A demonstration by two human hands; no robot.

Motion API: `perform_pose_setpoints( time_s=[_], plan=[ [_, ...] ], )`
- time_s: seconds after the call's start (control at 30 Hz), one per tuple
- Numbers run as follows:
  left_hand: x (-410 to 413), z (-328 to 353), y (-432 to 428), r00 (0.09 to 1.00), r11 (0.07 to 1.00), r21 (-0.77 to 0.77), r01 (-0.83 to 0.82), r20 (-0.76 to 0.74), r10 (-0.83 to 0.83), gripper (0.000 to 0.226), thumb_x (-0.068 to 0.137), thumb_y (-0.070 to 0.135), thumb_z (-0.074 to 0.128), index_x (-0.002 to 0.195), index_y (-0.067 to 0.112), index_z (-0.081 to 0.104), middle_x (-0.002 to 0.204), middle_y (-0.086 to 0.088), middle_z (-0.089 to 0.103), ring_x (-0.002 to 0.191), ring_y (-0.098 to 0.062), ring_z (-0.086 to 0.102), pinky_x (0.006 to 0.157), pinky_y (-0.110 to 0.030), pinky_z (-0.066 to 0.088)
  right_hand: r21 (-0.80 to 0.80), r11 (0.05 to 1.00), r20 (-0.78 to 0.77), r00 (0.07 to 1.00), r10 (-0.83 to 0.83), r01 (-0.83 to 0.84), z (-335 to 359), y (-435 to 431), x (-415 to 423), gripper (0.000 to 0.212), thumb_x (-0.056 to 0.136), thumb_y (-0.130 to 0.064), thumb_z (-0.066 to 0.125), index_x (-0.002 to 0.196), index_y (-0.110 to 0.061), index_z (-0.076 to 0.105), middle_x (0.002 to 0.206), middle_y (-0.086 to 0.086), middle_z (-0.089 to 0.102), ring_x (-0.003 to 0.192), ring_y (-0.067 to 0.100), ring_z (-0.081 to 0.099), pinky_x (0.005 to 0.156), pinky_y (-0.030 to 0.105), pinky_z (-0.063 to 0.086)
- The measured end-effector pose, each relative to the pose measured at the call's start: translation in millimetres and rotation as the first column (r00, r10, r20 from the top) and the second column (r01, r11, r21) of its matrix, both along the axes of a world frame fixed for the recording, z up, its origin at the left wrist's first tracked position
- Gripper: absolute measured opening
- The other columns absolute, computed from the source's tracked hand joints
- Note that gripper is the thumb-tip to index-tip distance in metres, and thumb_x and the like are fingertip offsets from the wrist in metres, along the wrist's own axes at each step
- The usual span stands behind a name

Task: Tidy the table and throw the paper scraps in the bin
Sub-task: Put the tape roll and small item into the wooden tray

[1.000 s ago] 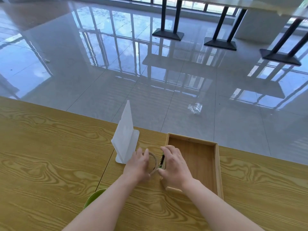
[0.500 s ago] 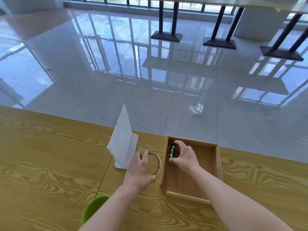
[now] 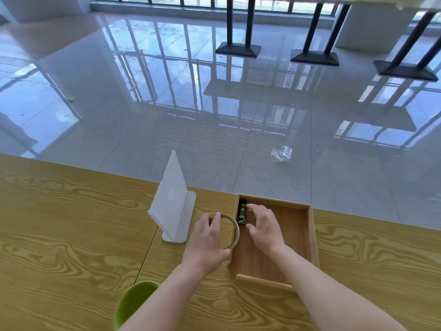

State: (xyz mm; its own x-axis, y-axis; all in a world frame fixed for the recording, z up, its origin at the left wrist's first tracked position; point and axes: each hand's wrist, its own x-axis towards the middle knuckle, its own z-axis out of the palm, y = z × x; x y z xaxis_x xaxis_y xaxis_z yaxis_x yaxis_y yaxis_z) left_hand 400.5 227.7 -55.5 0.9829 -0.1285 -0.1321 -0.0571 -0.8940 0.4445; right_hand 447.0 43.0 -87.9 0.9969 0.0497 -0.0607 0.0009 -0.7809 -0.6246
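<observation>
The battery (image 3: pixel 243 214) lay in the wooden tray (image 3: pixel 313 237), under the half-open, empty right hand (image 3: pixel 263 227). Beside the tray, the left hand (image 3: pixel 207 242) gripped the tape ring (image 3: pixel 232 232). No paper scraps showed.

Bright daylight comes from the windows (image 3: pixel 238 1) along the top edge. The glossy floor tiles (image 3: pixel 167 96) mirror the window bars in long pale streaks, with strong glare at left and right. The wooden table (image 3: pixel 59 223) is evenly lit, with soft, faint shadows. Wide-angle distortion bends the edges. Focus is slightly soft overall, with no clear motion blur.
</observation>
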Motion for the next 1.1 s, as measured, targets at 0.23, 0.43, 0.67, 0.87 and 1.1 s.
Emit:
perform_pose_setpoints(
  time_s=[0.23, 0.43, 0.67, 0.87, 1.1],
  plan=[
    [7, 3, -43, 0.995, 0.996, -0.002, 0.092, 0.044, -0.091, 0.098, 0.075, 0.045, 0.074, 0.152, 0.017, 0.019, 0.139, -0.004, 0.036, 0.127, -0.021, 0.035, 0.102, -0.031, 0.042, 0.456, 0.867, -0.236, 0.967, -0.099, 0.200, 28, -24, -32, 0.024, 0.083, -0.043, 0.073, 0.101, -0.027, 0.069, 0.082, 0.002, 0.072, 0.071, 0.019, 0.070, 0.066, 0.041, 0.061],
    [5, -3, -70, 0.984, 0.986, -0.032, 0.167, 0.074, -0.164, 0.100, 0.078, 0.045, 0.073, 0.153, 0.019, 0.012, 0.153, -0.006, 0.027, 0.143, -0.019, 0.021, 0.113, -0.031, 0.033, 0.316, 0.881, -0.237, 0.929, -0.285, 0.351, 18, -56, -34, 0.019, 0.085, -0.021, 0.073, 0.104, -0.023, 0.069, 0.079, -0.003, 0.072, 0.063, 0.014, 0.070, 0.062, 0.037, 0.062],
    [-8, -19, -41, 0.999, 0.996, -0.084, -0.003, -0.054, -0.002, 0.095, 0.082, 0.046, 0.067, 0.154, 0.019, 0.010, 0.159, -0.003, 0.020, 0.145, -0.017, 0.022, 0.115, -0.030, 0.029, 0.040, 0.891, -0.170, 0.882, -0.440, 0.452, 4, -69, -11, 0.029, 0.088, -0.026, 0.069, 0.115, -0.014, 0.067, 0.107, 0.004, 0.070, 0.098, 0.022, 0.064, 0.084, 0.034, 0.054],
    [-8, -23, -38, 0.992, 0.981, -0.178, -0.081, -0.112, 0.062, 0.077, 0.089, 0.030, 0.061, 0.152, 0.014, 0.020, 0.154, -0.003, 0.033, 0.140, -0.016, 0.033, 0.109, -0.024, 0.028, -0.005, 0.892, -0.157, 0.880, -0.447, 0.452, -1, -55, -3, 0.035, 0.091, -0.029, 0.067, 0.121, -0.013, 0.064, 0.116, 0.007, 0.068, 0.109, 0.027, 0.062, 0.090, 0.037, 0.051],
    [-6, -28, -34, 0.994, 0.979, -0.193, -0.073, -0.089, 0.056, 0.061, 0.090, 0.006, 0.058, 0.146, 0.018, 0.038, 0.131, 0.003, 0.056, 0.119, -0.011, 0.052, 0.103, -0.027, 0.043, 0.079, 0.898, -0.182, 0.892, -0.414, 0.433, -4, -47, 1, 0.034, 0.090, -0.022, 0.067, 0.122, -0.012, 0.063, 0.107, 0.004, 0.067, 0.093, 0.025, 0.068, 0.089, 0.042, 0.055]
  ],
)
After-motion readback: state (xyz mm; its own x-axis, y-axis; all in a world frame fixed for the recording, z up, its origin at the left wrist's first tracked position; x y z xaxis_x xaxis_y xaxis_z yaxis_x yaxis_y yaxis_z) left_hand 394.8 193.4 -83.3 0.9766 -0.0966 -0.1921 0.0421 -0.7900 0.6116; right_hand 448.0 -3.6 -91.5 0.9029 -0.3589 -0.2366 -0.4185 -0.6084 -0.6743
